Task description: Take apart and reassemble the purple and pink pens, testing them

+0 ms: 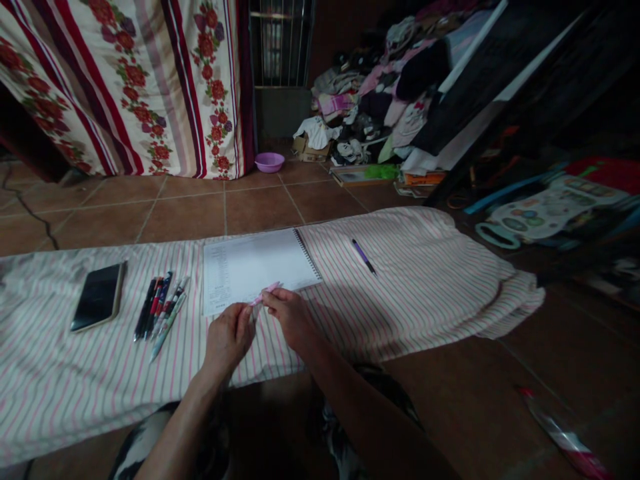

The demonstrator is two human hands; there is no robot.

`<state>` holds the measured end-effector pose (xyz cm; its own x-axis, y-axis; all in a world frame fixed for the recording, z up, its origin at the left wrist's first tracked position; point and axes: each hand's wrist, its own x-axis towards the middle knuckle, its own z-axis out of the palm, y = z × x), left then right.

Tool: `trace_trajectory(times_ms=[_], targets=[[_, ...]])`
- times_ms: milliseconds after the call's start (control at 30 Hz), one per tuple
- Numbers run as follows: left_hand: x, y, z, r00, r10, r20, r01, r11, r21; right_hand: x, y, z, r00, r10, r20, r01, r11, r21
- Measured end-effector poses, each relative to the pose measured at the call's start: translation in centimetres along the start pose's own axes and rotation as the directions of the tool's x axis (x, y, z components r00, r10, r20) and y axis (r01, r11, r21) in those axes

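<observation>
Both my hands meet over the near edge of a spiral notebook (255,267) that lies open on a striped cloth (425,280). My left hand (229,337) and my right hand (290,317) are both closed on a pink pen (264,293), held between their fingertips. Left of the notebook lies a row of several pens (161,310). A dark phone (99,297) rests further left. A purple pen (364,257) lies alone to the right of the notebook.
The cloth covers a tiled floor (175,207). A floral curtain (135,80) hangs at the back left, a small purple bowl (269,161) beside it. A pile of clothes (380,87) and toys (545,207) fills the right. A wrapped pack (565,437) lies near right.
</observation>
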<state>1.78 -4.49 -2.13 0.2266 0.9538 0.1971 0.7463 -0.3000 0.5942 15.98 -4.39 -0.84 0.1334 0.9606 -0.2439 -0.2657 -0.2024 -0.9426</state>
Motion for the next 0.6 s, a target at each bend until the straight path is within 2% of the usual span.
trace_trajectory(times_ms=[267, 467, 600], targets=[[0.00, 0.45, -0.35, 0.999, -0.033, 0.001, 0.033, 0.999, -0.019, -0.78, -0.83, 0.57, 0.994, 0.059, 0.097, -0.083, 0.960, 0.266], [-0.02, 0.51, -0.41, 1.000, -0.019, 0.020, 0.020, 1.000, -0.019, -0.34, -0.18, 0.25, 0.995, 0.099, -0.008, -0.096, 0.977, 0.188], [0.00, 0.34, -0.30, 1.000, -0.013, 0.025, 0.014, 1.000, -0.018, -0.37, -0.31, 0.17, 0.997, 0.072, 0.038, -0.079, 0.967, 0.242]])
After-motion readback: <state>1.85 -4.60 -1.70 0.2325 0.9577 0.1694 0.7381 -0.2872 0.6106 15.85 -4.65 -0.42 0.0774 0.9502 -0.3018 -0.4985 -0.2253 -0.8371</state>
